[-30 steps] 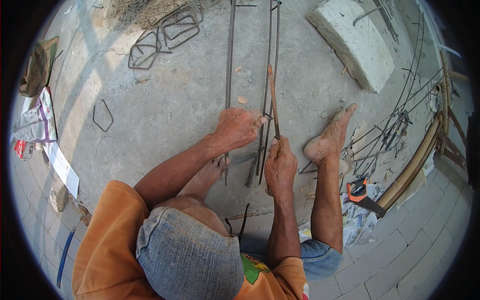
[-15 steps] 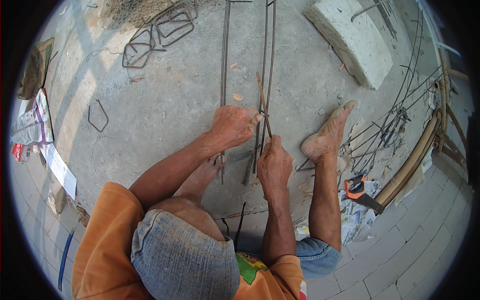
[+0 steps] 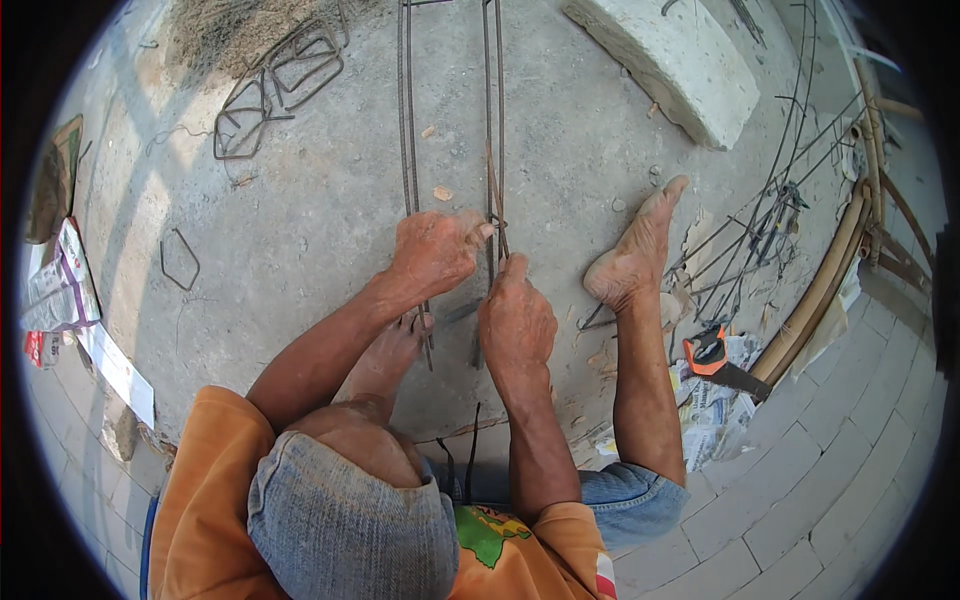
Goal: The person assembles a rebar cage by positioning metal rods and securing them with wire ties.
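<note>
Two pairs of long thin steel bars run away from me over the concrete: a left pair [image 3: 406, 120] and a right pair [image 3: 500, 90]. My left hand [image 3: 436, 250] is closed over the left pair, its fingertips reaching the right pair beside a short dark crosspiece [image 3: 499, 221]. What those fingers pinch is hidden. A rusty rod [image 3: 494, 185] lies almost in line with the right pair, crossing it at a slight angle. My right hand [image 3: 517, 318] is closed around its near end, close to my left fingertips.
Bent wire stirrups [image 3: 270, 95] lie at the far left, with a single loop [image 3: 180, 260] nearer. At the far right rests a concrete block [image 3: 680, 70]. Loose bars [image 3: 750, 240] and an orange-handled handsaw [image 3: 722, 362] lie to the right, past my bare foot [image 3: 635, 255].
The rusty rod has swung closer into line with the right pair of bars. My right hand has risen nearer my left fingertips. The whole view has shifted slightly.
</note>
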The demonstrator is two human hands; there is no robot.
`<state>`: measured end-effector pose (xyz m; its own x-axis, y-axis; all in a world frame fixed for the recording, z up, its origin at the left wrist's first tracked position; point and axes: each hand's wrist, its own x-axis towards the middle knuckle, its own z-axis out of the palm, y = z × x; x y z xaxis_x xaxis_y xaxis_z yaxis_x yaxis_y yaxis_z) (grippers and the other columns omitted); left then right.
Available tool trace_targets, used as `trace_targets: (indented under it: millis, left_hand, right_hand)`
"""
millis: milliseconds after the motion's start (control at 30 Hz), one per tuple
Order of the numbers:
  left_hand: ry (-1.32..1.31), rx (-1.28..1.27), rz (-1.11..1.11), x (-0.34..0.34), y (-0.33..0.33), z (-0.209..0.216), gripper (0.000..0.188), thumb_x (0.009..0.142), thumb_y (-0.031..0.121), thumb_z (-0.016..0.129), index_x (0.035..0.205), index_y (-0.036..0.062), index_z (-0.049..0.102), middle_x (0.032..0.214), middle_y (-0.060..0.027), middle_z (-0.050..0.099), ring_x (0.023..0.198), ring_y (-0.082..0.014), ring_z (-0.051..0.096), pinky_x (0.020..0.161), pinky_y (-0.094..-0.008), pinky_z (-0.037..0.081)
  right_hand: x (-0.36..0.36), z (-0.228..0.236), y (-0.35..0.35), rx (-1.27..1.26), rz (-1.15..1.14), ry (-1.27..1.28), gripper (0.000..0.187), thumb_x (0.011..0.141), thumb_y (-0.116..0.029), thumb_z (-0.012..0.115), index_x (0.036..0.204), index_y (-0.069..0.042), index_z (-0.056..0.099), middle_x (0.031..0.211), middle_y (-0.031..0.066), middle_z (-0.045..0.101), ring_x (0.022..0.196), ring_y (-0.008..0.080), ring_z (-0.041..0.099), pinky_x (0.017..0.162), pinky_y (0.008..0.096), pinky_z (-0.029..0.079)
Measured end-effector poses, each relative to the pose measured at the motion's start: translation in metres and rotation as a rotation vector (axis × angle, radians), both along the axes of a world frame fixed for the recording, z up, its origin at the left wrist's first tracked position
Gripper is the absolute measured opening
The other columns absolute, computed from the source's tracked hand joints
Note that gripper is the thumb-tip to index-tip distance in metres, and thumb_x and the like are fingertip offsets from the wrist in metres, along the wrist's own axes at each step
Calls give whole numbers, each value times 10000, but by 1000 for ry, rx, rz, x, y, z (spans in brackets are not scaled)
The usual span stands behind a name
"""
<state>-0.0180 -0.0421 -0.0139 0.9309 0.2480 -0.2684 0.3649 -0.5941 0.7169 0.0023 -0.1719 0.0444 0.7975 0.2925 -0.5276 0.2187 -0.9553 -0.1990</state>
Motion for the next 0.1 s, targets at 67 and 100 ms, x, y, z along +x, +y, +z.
trace_targets:
  millis: [67, 100]
  left_hand:
    - [2, -3, 0, 0, 3, 0, 205, 905, 252, 626, 863, 62, 691, 587, -135, 604, 522, -307, 602, 500, -419, 439]
    - [3, -1, 1, 0, 5, 0, 205, 905, 252, 626, 863, 62, 691, 587, -135, 604, 522, -307, 602, 500, -419, 439]
  right_hand:
    - [-6, -2, 1, -19, 19, -22, 165, 927, -180, 558, 986, -43, 489, 686, 184, 658, 607, 379, 672, 516, 451, 541]
    - [-12, -2, -3, 1, -28, 3, 163, 953, -205, 524, 987, -49, 489, 676, 220, 649, 610, 411, 661, 533, 490, 519]
